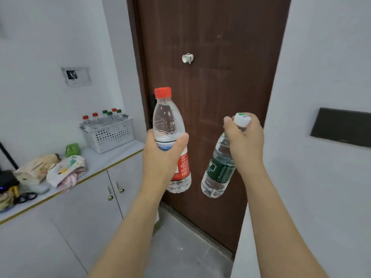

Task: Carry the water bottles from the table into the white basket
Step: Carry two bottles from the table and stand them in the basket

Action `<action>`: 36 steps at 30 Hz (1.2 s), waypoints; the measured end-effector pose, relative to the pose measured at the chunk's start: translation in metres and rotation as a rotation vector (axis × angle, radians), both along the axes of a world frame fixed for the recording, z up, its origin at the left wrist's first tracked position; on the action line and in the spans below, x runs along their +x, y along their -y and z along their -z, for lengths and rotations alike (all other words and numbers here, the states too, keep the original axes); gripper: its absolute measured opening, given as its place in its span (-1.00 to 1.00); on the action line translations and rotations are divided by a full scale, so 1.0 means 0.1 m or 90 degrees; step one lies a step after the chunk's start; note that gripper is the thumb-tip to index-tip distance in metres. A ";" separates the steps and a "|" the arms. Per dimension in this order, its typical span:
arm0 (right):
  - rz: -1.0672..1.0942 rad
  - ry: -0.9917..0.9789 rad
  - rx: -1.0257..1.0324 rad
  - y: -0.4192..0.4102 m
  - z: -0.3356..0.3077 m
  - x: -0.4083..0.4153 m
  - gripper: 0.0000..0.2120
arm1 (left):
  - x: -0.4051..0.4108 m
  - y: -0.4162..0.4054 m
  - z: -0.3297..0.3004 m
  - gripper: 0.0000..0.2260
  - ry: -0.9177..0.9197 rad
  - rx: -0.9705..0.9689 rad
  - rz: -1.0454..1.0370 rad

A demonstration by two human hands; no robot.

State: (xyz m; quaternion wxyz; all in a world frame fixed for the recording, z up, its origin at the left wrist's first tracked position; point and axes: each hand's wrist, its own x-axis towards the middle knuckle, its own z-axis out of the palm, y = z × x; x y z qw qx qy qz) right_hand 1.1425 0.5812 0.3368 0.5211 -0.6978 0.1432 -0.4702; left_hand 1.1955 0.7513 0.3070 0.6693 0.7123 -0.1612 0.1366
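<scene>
My left hand (pixel 160 155) grips a clear water bottle with a red cap and red label (pixel 168 119) around its middle, held upright in front of the door. My right hand (pixel 246 141) holds a second bottle with a white cap and green label (pixel 218 169) by its neck, hanging tilted. The white perforated basket (pixel 112 136) stands on the cabinet top at the left, by the door frame. Several bottles with red and green caps (pixel 104 118) stand inside it.
A brown door (pixel 210 57) is straight ahead. The white cabinet (pixel 84 207) runs along the left wall, its top carrying cloth bags (pixel 66 170), a green packet (pixel 73 149) and dark items at the near end. A white wall (pixel 321 177) stands at the right.
</scene>
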 end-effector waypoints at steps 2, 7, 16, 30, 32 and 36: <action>-0.008 0.003 0.004 -0.16 -0.02 0.31 -0.79 | 0.30 -0.17 -0.01 -0.71 0.002 -0.020 -0.014; -0.029 0.012 0.009 -0.37 0.03 1.16 -0.79 | 1.09 -0.39 0.06 -0.68 -0.004 -0.066 -0.043; -0.150 0.100 0.063 -0.52 -0.03 3.05 -0.78 | 2.79 -0.53 -0.21 -0.60 -0.019 -0.187 -0.066; -0.341 0.146 0.123 -1.26 -0.05 5.72 -0.83 | 5.17 -1.41 -0.09 -0.56 -0.031 -0.331 -0.237; -0.343 0.143 0.109 -1.42 -0.06 6.07 -0.82 | 5.48 -1.63 -0.11 -0.59 -0.004 -0.310 -0.250; -0.373 0.115 0.079 -1.81 -0.06 6.75 -0.80 | 6.09 -2.06 -0.12 -0.69 0.029 -0.258 -0.243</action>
